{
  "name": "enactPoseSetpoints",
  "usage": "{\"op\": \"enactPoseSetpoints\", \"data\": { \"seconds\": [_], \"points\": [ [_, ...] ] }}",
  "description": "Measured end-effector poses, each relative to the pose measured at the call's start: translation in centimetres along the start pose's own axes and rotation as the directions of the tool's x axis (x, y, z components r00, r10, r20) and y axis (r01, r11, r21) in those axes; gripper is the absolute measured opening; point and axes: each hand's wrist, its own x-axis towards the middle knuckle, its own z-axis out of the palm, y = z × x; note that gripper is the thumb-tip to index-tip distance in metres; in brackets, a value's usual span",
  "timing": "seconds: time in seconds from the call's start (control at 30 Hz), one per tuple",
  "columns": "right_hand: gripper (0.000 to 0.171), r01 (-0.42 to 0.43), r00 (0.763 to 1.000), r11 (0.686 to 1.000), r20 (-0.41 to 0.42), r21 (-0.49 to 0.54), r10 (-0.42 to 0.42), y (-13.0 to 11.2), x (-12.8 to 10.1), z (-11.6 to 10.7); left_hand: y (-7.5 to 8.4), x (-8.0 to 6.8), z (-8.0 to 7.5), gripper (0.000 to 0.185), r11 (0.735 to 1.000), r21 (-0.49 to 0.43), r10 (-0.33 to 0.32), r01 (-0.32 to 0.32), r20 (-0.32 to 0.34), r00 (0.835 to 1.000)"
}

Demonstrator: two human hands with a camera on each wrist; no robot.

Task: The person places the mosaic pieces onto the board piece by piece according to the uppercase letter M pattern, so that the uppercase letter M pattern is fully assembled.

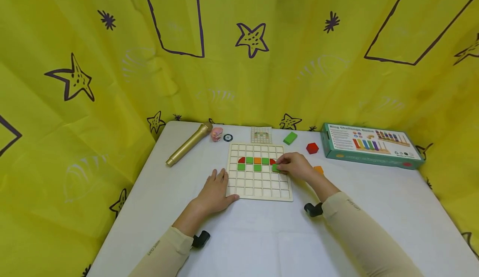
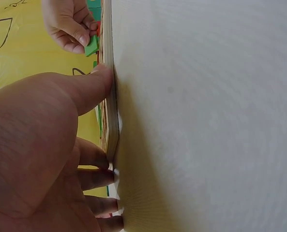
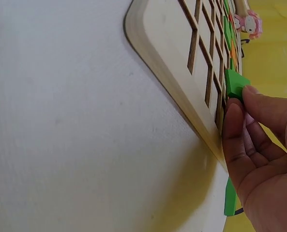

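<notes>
- While it is being pinched between the thumb and curled fingers of the right hand [image 1: 297,166], the green tile [image 1: 276,168] is hanging just over a cell near the right edge of the grid board [image 1: 260,189], in the second filled row; the right wrist view is showing it tilted, one corner up, not yet sitting flat.
- The tile is looking small, stiff and light, likely painted wood, so it should be taking a fingertip pinch on two opposite edges without slipping much; holding it by the edges is leaving the underside free to drop into the cell.
- The cells are looking only a little wider than the tile, so I am judging that it needs to go in level, or a corner may be catching on the thin wooden ribs.
- The left hand [image 1: 215,191] is lying flat with straight fingers, holding nothing, its fingertips pressing against the board's left edge and steadying it on the table [image 1: 239,235].
- Red, green and orange pieces are already sitting in two rows of the board.
- Beyond the board a pattern card [image 1: 261,135], a loose green block [image 1: 290,137], a red hexagon [image 1: 312,147], an orange piece [image 1: 318,169], a gold microphone [image 1: 188,143] and a teal game box [image 1: 372,145] are lying on the table.
</notes>
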Motion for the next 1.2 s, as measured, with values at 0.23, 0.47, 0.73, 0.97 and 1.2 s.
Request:
{"op": "enactPoseSetpoints", "data": {
  "seconds": [0.23, 0.47, 0.73, 0.97, 1.2],
  "points": [
    [0.008, 0.0, 1.0, 1.0, 0.017, 0.005, 0.0, -0.07, 0.34, 0.34, 0.06, 0.0, 0.04, 0.09, 1.0, -0.001, 0.001, -0.001, -0.002, 1.0],
    [0.008, 0.012, 1.0, 0.999, 0.011, -0.03, -0.012, -0.29, 0.48, 0.58, -0.06, 0.04, 0.14, 0.09, 1.0, 0.0, -0.002, 0.002, -0.006, 1.0],
    [0.009, -0.013, 1.0, 0.999, 0.021, -0.033, 0.013, -0.41, 0.49, 0.82, -0.03, -0.05, 0.07, 0.09, 1.0, -0.009, -0.004, 0.003, -0.007, 1.0],
    [0.009, -0.03, 0.999, 0.999, 0.023, -0.032, 0.031, -0.64, 0.39, 0.95, 0.05, -0.17, -0.17, 0.09, 1.0, -0.017, 0.0, 0.0, -0.009, 1.0],
    [0.011, -0.036, 0.999, 0.999, 0.023, -0.037, 0.037, -0.67, 0.36, 1.02, 0.03, -0.11, -0.18, 0.09, 1.0, -0.017, 0.001, -0.001, 0.001, 1.0]
  ]
}}
